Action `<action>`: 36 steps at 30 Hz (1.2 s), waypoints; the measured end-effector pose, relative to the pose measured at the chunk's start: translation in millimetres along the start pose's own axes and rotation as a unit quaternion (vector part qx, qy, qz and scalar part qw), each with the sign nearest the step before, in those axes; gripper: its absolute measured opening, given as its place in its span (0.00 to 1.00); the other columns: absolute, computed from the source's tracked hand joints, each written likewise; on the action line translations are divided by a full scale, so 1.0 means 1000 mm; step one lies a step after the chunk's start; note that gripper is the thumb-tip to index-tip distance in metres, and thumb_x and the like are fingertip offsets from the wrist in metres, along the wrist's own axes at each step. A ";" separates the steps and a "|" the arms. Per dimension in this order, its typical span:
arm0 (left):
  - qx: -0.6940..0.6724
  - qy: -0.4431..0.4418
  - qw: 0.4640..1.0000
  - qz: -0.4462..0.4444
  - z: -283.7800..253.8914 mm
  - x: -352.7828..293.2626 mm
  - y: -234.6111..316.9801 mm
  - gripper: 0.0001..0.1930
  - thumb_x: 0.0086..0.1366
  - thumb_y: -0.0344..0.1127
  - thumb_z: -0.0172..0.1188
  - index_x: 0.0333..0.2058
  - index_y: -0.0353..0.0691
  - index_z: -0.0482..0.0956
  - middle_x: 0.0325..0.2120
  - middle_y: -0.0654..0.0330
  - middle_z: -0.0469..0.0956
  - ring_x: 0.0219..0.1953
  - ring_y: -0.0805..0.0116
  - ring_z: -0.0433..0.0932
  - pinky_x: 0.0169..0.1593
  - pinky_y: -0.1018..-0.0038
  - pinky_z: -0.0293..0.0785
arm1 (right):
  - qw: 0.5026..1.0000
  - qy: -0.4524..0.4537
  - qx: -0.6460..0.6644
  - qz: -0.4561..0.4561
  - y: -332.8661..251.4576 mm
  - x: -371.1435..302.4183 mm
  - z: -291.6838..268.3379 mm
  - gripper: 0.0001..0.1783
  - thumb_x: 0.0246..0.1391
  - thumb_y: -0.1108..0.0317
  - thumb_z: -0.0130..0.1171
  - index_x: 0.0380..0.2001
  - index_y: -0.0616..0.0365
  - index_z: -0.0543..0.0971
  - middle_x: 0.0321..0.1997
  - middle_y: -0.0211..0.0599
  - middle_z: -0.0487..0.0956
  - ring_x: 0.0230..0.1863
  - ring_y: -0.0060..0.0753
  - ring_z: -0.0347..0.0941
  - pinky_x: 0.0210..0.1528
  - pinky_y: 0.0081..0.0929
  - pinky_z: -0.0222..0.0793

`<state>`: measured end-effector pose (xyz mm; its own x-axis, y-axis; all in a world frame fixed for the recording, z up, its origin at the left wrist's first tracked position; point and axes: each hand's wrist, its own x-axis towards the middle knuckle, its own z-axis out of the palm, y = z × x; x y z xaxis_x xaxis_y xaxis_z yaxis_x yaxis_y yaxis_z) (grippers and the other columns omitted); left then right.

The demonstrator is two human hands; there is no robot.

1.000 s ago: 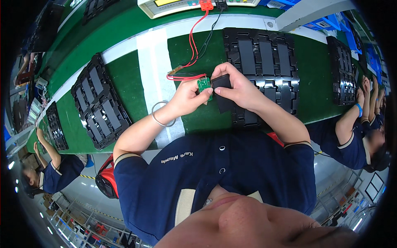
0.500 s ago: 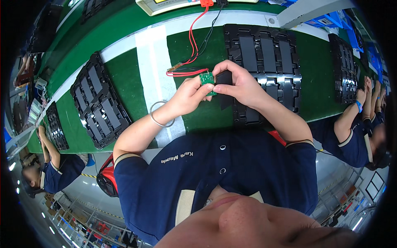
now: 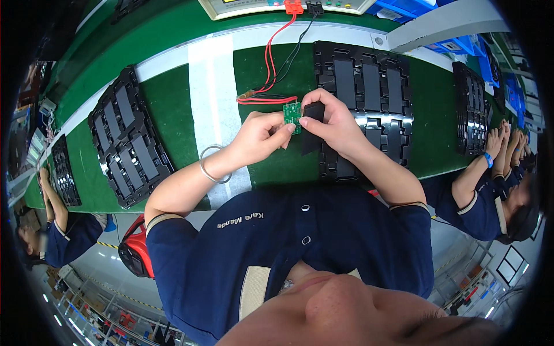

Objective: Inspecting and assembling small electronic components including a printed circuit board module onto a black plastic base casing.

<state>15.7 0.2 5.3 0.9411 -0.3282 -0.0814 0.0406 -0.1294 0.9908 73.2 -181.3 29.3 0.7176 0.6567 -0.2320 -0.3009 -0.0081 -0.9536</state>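
Note:
A small green circuit board [image 3: 292, 117] is held upright in front of me. My left hand [image 3: 261, 136] pinches its left side, thumb near the lower part of its face. In my right hand [image 3: 333, 125] is a flat black strip-like piece [image 3: 313, 128], which hangs down beside the board's right edge. The right thumb and forefinger come close to that edge; whether they touch it I cannot tell. Red and black leads [image 3: 262, 101] run up to the board's top end; how they join it is too small to make out.
A black tray with dark flat pieces [image 3: 345, 83] lies right of my hands, another black tray [image 3: 128, 138] at the left. The leads come from a bench instrument [image 3: 242, 7] at the back. Blue bins [image 3: 404, 8] stand far right. Co-workers sit on both sides.
My left hand's fingers have drawn back a little to the left, so more of the circuit board shows. The black piece now hangs more upright in my right hand. The view has shifted slightly.

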 end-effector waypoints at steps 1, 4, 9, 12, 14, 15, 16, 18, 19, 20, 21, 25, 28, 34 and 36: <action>0.011 0.004 1.000 0.001 0.000 0.000 0.001 0.08 0.61 0.30 0.50 0.24 0.34 0.71 0.12 0.65 0.70 0.14 0.81 0.66 0.18 0.82 0.60 | 0.999 0.010 -0.026 -0.025 0.002 0.001 0.000 0.12 0.46 0.80 0.54 0.34 0.57 0.66 0.33 0.26 0.66 0.36 0.15 0.63 0.39 0.16 0.60; 0.033 0.022 0.999 0.003 0.000 0.000 0.004 0.09 0.60 0.29 0.50 0.22 0.34 0.71 0.11 0.65 0.70 0.13 0.82 0.66 0.17 0.82 0.60 | 0.993 0.036 -0.078 -0.078 0.010 0.003 0.002 0.12 0.45 0.77 0.56 0.33 0.58 0.66 0.32 0.26 0.67 0.35 0.15 0.63 0.38 0.16 0.61; 0.033 0.044 0.999 0.003 0.001 0.001 0.004 0.10 0.60 0.28 0.50 0.20 0.34 0.70 0.10 0.65 0.71 0.12 0.82 0.66 0.16 0.82 0.59 | 0.993 0.051 -0.080 -0.075 0.011 0.004 0.003 0.12 0.44 0.77 0.56 0.33 0.58 0.65 0.31 0.26 0.66 0.34 0.16 0.62 0.38 0.17 0.61; 0.022 0.057 0.998 0.003 0.003 0.001 0.001 0.13 0.59 0.31 0.52 0.16 0.35 0.69 0.09 0.64 0.70 0.10 0.81 0.64 0.14 0.81 0.57 | 0.997 0.047 -0.039 -0.047 0.011 0.004 0.003 0.12 0.44 0.77 0.56 0.33 0.58 0.65 0.31 0.26 0.65 0.34 0.16 0.62 0.37 0.17 0.61; 0.023 0.055 0.998 0.011 0.003 0.001 0.002 0.13 0.59 0.31 0.52 0.16 0.35 0.69 0.09 0.64 0.70 0.10 0.81 0.64 0.15 0.81 0.57 | 0.997 0.041 -0.036 -0.052 0.010 0.004 0.004 0.12 0.44 0.77 0.56 0.33 0.58 0.65 0.31 0.26 0.66 0.34 0.16 0.63 0.38 0.17 0.61; 0.024 0.054 0.998 0.014 0.003 0.001 0.002 0.13 0.59 0.31 0.52 0.16 0.35 0.69 0.09 0.64 0.70 0.10 0.81 0.64 0.15 0.81 0.57 | 0.997 0.037 -0.033 -0.055 0.010 0.004 0.005 0.13 0.44 0.77 0.56 0.33 0.58 0.65 0.31 0.26 0.66 0.34 0.16 0.63 0.38 0.17 0.61; 0.023 0.053 0.998 0.013 0.003 0.001 0.002 0.13 0.59 0.31 0.52 0.16 0.35 0.69 0.09 0.64 0.70 0.10 0.81 0.64 0.15 0.81 0.57 | 0.997 0.035 -0.043 -0.057 0.010 0.004 0.005 0.13 0.44 0.79 0.55 0.33 0.58 0.65 0.32 0.27 0.65 0.35 0.16 0.62 0.39 0.17 0.60; 0.019 0.051 0.998 0.009 0.003 0.001 0.002 0.13 0.59 0.31 0.52 0.16 0.35 0.69 0.09 0.64 0.70 0.10 0.81 0.64 0.15 0.81 0.57 | 0.995 0.030 -0.065 -0.062 0.009 0.004 0.004 0.14 0.44 0.83 0.53 0.34 0.57 0.64 0.33 0.28 0.65 0.37 0.17 0.62 0.42 0.18 0.59; 0.018 0.051 0.999 0.009 0.003 0.001 0.002 0.13 0.59 0.31 0.52 0.16 0.35 0.69 0.09 0.64 0.70 0.10 0.81 0.64 0.15 0.81 0.57 | 0.994 0.029 -0.076 -0.067 0.010 0.004 0.004 0.14 0.44 0.83 0.53 0.34 0.57 0.63 0.33 0.28 0.65 0.37 0.17 0.62 0.42 0.18 0.59; 0.017 0.051 0.999 0.009 0.003 0.001 0.003 0.13 0.59 0.31 0.52 0.16 0.35 0.69 0.09 0.64 0.70 0.10 0.81 0.64 0.15 0.81 0.57 | 0.993 0.028 -0.086 -0.071 0.010 0.005 0.004 0.14 0.44 0.83 0.53 0.33 0.57 0.63 0.33 0.28 0.65 0.37 0.17 0.62 0.42 0.18 0.59; 0.016 0.051 0.999 0.010 0.002 0.001 0.003 0.13 0.59 0.31 0.52 0.16 0.35 0.69 0.09 0.64 0.70 0.10 0.81 0.64 0.15 0.81 0.57 | 0.992 0.027 -0.097 -0.077 0.011 0.005 0.003 0.14 0.44 0.83 0.52 0.33 0.57 0.63 0.33 0.28 0.65 0.37 0.17 0.62 0.42 0.18 0.59; 0.013 0.047 0.999 0.012 0.002 0.001 0.000 0.13 0.60 0.31 0.52 0.16 0.35 0.69 0.09 0.64 0.70 0.10 0.81 0.64 0.15 0.81 0.58 | 0.994 0.035 -0.081 -0.059 0.010 0.005 0.004 0.13 0.43 0.81 0.53 0.33 0.58 0.64 0.33 0.27 0.65 0.36 0.17 0.62 0.41 0.17 0.60; 0.014 0.045 0.999 0.015 0.002 0.001 0.001 0.13 0.60 0.31 0.51 0.16 0.35 0.70 0.09 0.64 0.70 0.10 0.81 0.65 0.15 0.81 0.58 | 0.994 0.043 -0.070 -0.069 0.013 0.006 0.004 0.13 0.43 0.77 0.56 0.33 0.59 0.66 0.32 0.27 0.66 0.34 0.17 0.63 0.38 0.17 0.61; 0.021 0.046 0.998 0.023 0.001 0.000 0.001 0.13 0.59 0.30 0.52 0.16 0.35 0.70 0.09 0.64 0.70 0.10 0.81 0.65 0.15 0.81 0.58 | 0.997 0.038 -0.045 -0.052 0.013 0.005 0.003 0.13 0.43 0.77 0.56 0.32 0.59 0.66 0.32 0.27 0.66 0.34 0.17 0.63 0.38 0.18 0.61; 0.007 0.045 0.999 0.013 0.001 0.001 0.004 0.13 0.59 0.30 0.52 0.16 0.34 0.70 0.09 0.64 0.70 0.11 0.80 0.65 0.15 0.81 0.58 | 0.997 0.038 -0.043 -0.054 0.013 0.005 0.003 0.13 0.43 0.77 0.56 0.32 0.59 0.66 0.32 0.27 0.66 0.34 0.17 0.63 0.38 0.18 0.61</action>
<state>15.9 -1.7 8.9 0.9682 -0.2459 -0.0453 0.0118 -0.1360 0.9906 71.4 -175.9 16.2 0.7895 0.5982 -0.1371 -0.1662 -0.0067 -0.9861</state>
